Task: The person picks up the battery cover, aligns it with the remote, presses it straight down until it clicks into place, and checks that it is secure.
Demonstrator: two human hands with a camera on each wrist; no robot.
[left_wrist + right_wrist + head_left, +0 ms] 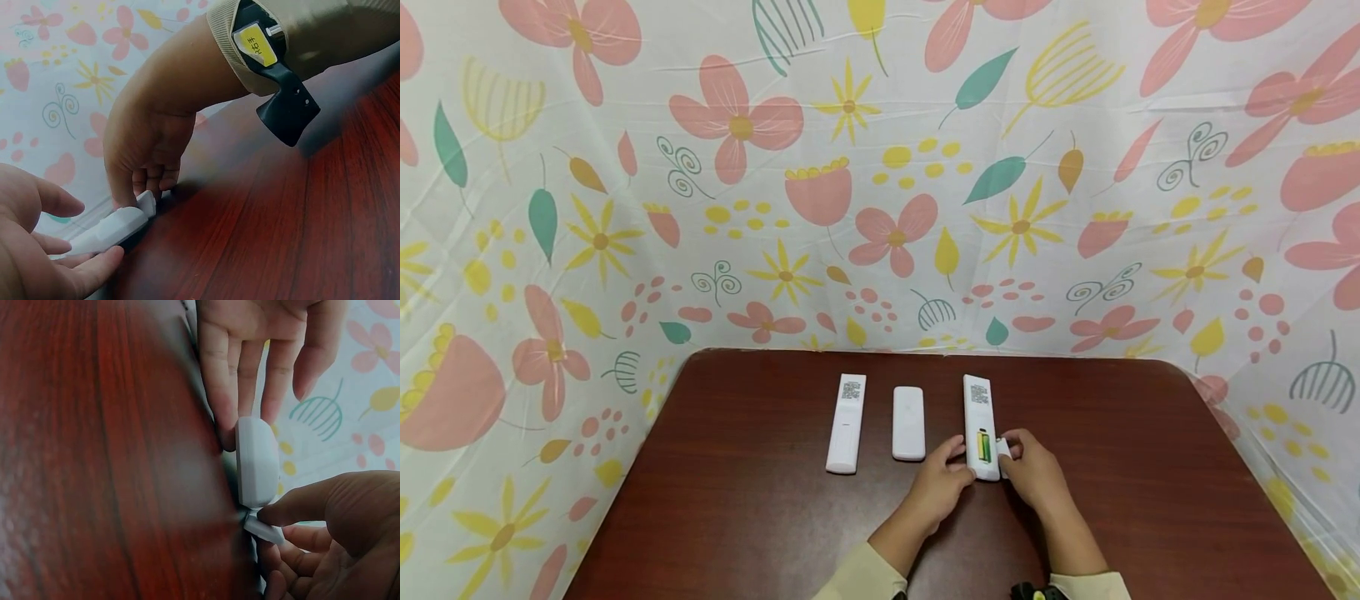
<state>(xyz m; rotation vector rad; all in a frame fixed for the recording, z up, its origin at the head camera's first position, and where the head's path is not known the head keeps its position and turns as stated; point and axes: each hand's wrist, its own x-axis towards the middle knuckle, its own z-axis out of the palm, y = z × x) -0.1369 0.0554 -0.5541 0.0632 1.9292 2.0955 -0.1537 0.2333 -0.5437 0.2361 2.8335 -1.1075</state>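
Observation:
A white remote control (978,410) lies face down on the table, its battery compartment uncovered and green-and-yellow batteries (984,447) showing inside. My left hand (937,485) rests against the remote's left edge near its lower end, fingers mostly straight. On the other side, my right hand (1036,473) pinches a small white battery cover (265,529) between thumb and fingers, close beside the remote's right edge. In the left wrist view the remote's rounded end (115,228) sits between the two hands.
Two more white items lie to the left: a long remote (847,423) with a printed label and a shorter rounded white piece (908,423). The dark red-brown wooden table (752,517) meets a flower-patterned cloth (895,275) at its back edge.

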